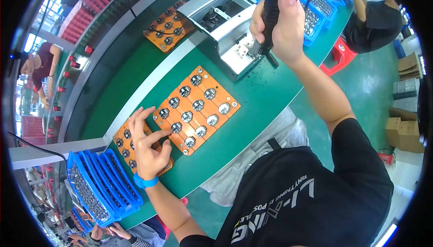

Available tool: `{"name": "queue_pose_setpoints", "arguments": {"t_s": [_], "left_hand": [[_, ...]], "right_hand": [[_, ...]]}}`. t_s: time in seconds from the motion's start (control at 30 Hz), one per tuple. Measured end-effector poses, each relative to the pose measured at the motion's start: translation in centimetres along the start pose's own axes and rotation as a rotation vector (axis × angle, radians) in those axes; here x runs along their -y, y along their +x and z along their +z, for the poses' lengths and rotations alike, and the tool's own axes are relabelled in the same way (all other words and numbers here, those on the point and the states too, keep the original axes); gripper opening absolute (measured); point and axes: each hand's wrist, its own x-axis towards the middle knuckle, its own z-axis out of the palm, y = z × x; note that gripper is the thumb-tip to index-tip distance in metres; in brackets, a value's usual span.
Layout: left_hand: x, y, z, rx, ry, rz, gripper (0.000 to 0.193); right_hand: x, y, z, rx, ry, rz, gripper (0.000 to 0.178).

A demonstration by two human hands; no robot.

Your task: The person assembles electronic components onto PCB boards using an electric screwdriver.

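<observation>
My right hand point(288, 28) is wrapped round a black electric screwdriver point(272, 15), its lower end pointing down at the white front part of a grey screw feeder machine point(243, 51). Whether the tip touches it I cannot tell. My left hand point(151, 150), with a blue wristband, is open, its fingers spread over the left edge of an orange fixture plate point(200, 118). Several round dark and silver parts sit in that plate's recesses. Partly under the same hand lies a second orange plate point(125, 145) with similar parts.
A third orange plate point(149, 33) lies beyond the feeder. Blue bins of small metal parts point(101, 184) stand at the left; more blue bins point(322, 10) are at the far right. Dark crumbs dot the green table point(252, 98). A co-worker point(374, 19) sits by a red stool point(340, 57).
</observation>
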Motion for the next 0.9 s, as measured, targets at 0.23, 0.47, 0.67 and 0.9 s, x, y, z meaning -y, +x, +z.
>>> {"name": "queue_pose_setpoints", "arguments": {"t_s": [0.23,0.47,0.67,0.9], "left_hand": [[-0.3,0.4,-0.3,-0.007,-0.039,0.015,0.027],[-0.5,0.4,-0.2,0.0,-0.04,0.021,0.027],[-0.1,0.2,-0.4,-0.024,-0.054,0.02,0.029],[0.2,-0.2,-0.7,-0.096,-0.088,0.031,0.032]], "right_hand": [[-2.0,1.9,-2.0,0.189,0.517,-0.185,0.061],[-3.5,1.6,-3.3,0.296,0.168,-0.42,0.056],[-2.1,1.5,-2.6,0.28,0.245,-0.194,0.051],[-1.2,3.3,3.9,0.4,0.465,-0.266,0.058]]}}
